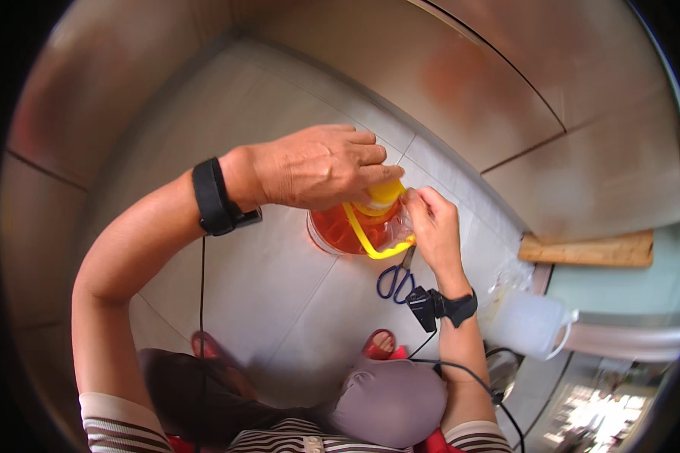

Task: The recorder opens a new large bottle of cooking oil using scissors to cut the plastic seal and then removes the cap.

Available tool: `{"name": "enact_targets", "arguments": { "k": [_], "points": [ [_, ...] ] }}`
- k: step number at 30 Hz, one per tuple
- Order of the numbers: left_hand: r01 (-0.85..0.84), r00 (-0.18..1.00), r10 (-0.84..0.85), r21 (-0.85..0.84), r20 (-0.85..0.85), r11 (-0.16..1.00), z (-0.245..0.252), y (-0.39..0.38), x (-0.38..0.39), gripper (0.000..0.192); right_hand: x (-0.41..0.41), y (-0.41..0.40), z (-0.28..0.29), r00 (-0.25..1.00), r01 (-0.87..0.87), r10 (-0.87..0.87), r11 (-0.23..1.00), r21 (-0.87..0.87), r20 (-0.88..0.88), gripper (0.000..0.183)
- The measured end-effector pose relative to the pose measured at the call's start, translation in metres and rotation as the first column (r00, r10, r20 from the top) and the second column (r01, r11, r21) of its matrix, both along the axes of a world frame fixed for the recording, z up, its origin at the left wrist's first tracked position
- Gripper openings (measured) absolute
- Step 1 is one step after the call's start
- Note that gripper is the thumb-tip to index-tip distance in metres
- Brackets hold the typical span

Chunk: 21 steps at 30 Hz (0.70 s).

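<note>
A clear plastic jug of red-orange liquid stands on the tiled floor before me. It has a yellow screw cap and a yellow carrying handle that hangs out to its near side. From the left, my left hand reaches over the jug, its thumb and forefinger gripping the cap. On the other side, my right hand has its fingertips pinched together at the cap's right edge; what exactly lies between them is hidden. Scissors with dark blue handles lie just below the jug, their blades partly covered.
Metallic-looking panels enclose the floor at the back and left. To the right are a wooden board and a translucent white plastic container with a handle. Black cables run from straps on both wrists. My knees and red sandals are near.
</note>
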<state>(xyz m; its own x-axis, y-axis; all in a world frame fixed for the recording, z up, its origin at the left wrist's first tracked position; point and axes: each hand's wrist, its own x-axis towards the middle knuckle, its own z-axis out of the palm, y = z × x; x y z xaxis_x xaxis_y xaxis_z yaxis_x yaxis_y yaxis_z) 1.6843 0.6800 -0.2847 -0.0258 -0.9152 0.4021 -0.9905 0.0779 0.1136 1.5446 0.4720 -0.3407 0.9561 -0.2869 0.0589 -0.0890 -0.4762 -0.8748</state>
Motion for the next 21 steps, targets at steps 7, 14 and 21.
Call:
{"name": "enact_targets", "arguments": {
  "k": [7, 14, 21],
  "points": [
    [0.14, 0.906, -0.276, 0.387, 0.322, 0.911, 0.047, -0.027, 0.013, 0.044, 0.004, 0.01, -0.015, 0.989, -0.141, 0.122, 0.946, 0.293, 0.079, 0.029],
    [0.254, 0.87, -0.451, 0.601, 0.201, 0.758, 0.057, -0.065, 0.017, 0.045, 0.0, -0.001, -0.013, 0.962, -0.27, 0.27, 0.926, 0.263, 0.037, 0.039],
    [0.305, 0.847, -0.486, 0.551, 0.216, 0.777, 0.042, -0.066, 0.019, 0.044, -0.005, 0.0, -0.009, 0.96, -0.275, 0.278, 0.914, 0.299, 0.036, 0.045]
  ]
}}
